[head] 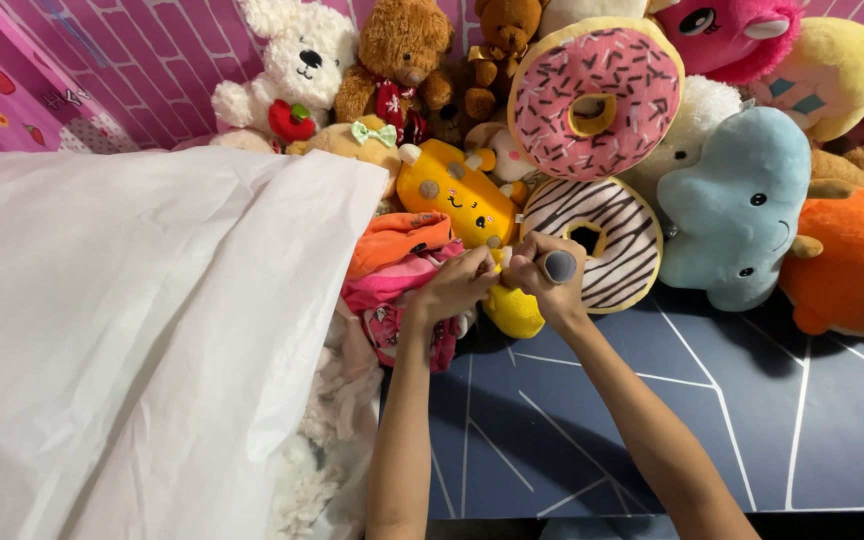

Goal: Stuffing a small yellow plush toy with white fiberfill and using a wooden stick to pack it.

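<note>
My left hand [457, 285] and my right hand [544, 272] meet at the lower end of a yellow giraffe-like plush toy [457, 200], which lies slanted among the stuffed toys. The left fingers pinch something small at the plush's lower edge. My right hand is closed around a grey-tipped, pen-like object [559, 266] pointing toward the camera. A yellow rounded part [514, 312] of the plush shows just below both hands. Exactly what the left fingers grip is hidden.
A large white sheet [132, 320] covers the left half. Folded pink and orange clothes [397, 275] lie beside my left hand. Behind are two donut cushions [592, 100], a blue elephant plush [737, 205], teddy bears [397, 55] and an orange plush [847, 265]. A dark blue tabletop [652, 420] lies below.
</note>
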